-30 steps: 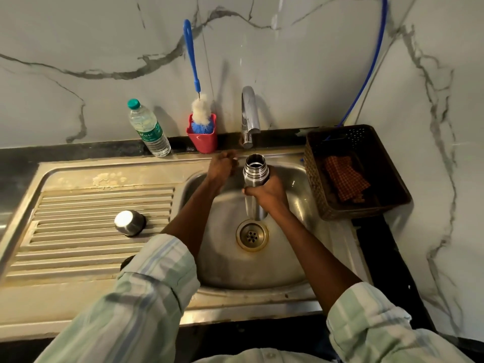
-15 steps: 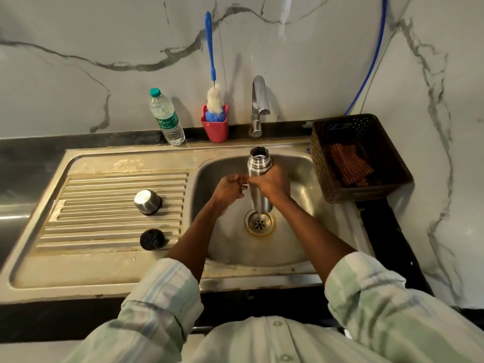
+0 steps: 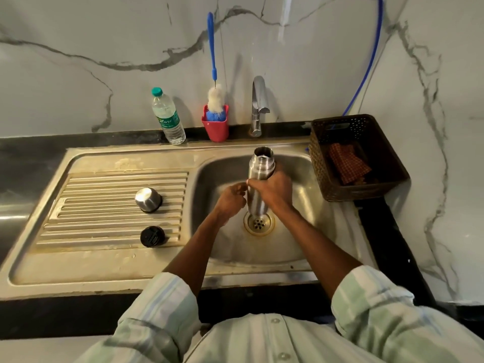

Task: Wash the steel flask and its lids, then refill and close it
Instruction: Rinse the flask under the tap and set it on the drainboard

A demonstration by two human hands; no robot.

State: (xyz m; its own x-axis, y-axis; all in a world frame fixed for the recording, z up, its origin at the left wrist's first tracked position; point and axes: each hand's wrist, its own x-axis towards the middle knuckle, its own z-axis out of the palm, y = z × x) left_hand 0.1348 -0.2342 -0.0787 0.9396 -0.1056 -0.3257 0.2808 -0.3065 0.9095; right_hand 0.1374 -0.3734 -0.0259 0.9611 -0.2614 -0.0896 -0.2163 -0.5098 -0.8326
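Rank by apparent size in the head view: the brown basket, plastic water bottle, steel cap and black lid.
1. Brown basket, clearly largest.
2. Plastic water bottle.
3. Steel cap and black lid: near alike on the drainboard; the cap looks slightly bigger, but too close to rank.

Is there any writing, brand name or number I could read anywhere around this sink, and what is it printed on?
"...ature": white script on the green label of the plastic water bottle; its first letter is unclear.
Small print lower on that label: too small to read.
Steel flask, steel cap, black lid: no readable marking.
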